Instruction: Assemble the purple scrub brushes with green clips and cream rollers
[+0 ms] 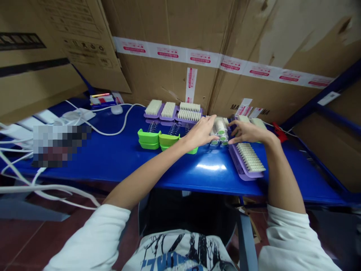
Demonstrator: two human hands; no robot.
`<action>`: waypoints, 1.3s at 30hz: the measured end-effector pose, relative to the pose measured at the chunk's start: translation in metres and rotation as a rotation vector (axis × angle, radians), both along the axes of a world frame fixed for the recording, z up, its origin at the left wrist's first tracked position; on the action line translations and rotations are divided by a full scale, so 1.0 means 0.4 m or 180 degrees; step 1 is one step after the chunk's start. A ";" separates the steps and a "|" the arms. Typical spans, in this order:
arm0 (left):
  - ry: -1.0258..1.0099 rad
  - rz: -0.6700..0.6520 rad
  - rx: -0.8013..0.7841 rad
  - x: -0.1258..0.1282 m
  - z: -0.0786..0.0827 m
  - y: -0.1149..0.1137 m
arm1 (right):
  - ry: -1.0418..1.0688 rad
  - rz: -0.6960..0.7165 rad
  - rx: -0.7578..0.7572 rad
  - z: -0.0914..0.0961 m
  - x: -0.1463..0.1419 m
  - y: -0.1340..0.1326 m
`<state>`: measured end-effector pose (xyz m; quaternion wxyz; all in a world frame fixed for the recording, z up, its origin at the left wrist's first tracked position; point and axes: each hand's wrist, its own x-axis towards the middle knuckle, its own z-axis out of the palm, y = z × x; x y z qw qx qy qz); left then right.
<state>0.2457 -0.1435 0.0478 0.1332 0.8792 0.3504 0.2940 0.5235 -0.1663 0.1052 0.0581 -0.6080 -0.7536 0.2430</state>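
My left hand and my right hand meet over a small cluster of white and green cylindrical pieces on the blue table. Both hands have fingers curled around this cluster, pinching it from either side. Just right of my right hand lies a purple tray of white bristle-like pieces. Left of my left hand sit green plastic clips with metal springs behind them.
More purple trays with white pieces line the back against cardboard boxes. White cables and a white mouse-like item lie at the left. A blue metal frame runs along the right.
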 end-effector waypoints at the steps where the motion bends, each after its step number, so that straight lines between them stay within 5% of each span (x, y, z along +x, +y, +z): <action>1: 0.0020 0.0039 -0.0002 0.001 0.003 -0.003 | 0.0043 0.0013 -0.0179 -0.010 -0.003 0.006; 7: 0.0064 0.0141 0.0082 0.002 0.015 -0.008 | 0.0392 0.0085 -0.0367 -0.042 -0.025 0.017; 15: 0.0135 0.0106 -0.0096 0.010 0.029 -0.028 | 0.0688 0.0136 -0.0532 -0.011 -0.037 -0.009; 21: -0.0796 0.0104 -0.0337 -0.062 0.083 0.046 | 0.0224 -0.0456 0.1079 0.047 0.019 -0.202; 27: -0.1755 0.0784 0.0541 -0.099 0.101 0.081 | -0.0446 -0.0023 0.0004 0.073 0.076 -0.383; 32: -0.1664 0.0686 0.0785 -0.092 0.117 0.056 | -0.1443 0.0510 0.0341 0.031 0.114 -0.369; 35: -0.1903 0.0557 0.0569 -0.180 0.144 0.109 | -0.1919 0.0778 0.0908 -0.016 0.125 -0.338; 39: -0.1828 0.0864 0.0011 -0.388 0.135 0.219 | -0.1989 0.1131 0.1665 -0.052 0.114 -0.313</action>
